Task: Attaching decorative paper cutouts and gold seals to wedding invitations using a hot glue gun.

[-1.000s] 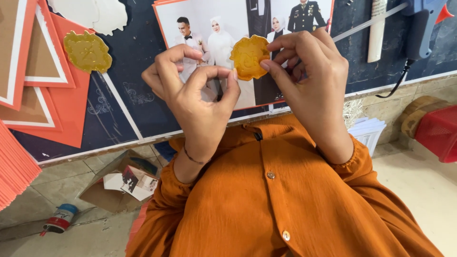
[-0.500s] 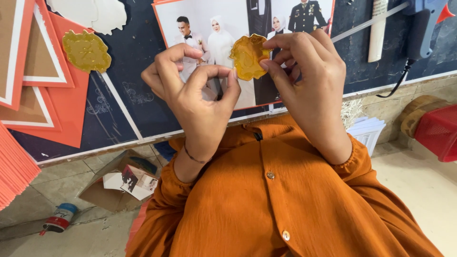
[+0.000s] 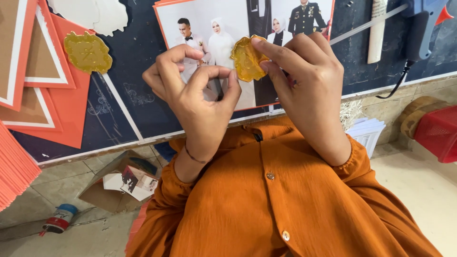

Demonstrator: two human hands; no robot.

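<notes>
My right hand [image 3: 304,85] pinches a gold, scallop-edged seal [image 3: 246,59] between thumb and fingers, holding it up over a printed photo with an orange border [image 3: 209,19]. My left hand [image 3: 195,97] is just left of the seal. Its fingers curl so that thumb and fingertips meet; nothing shows between them. Both hands hover above a dark blue work mat [image 3: 128,71]. My orange buttoned shirt [image 3: 271,200] fills the lower part of the view.
A second gold seal [image 3: 88,51] lies on orange card pieces [image 3: 66,109] at upper left. A blue glue gun [image 3: 421,24] and white stick [image 3: 378,28] lie at upper right. Red basket [image 3: 438,133], white paper stack [image 3: 366,131], cardboard box [image 3: 119,183] and small can [image 3: 59,219] sit on the floor.
My right hand has turned the gold seal from flat-on to more tilted and moved it slightly left toward my left hand. The left hand has hardly moved.
</notes>
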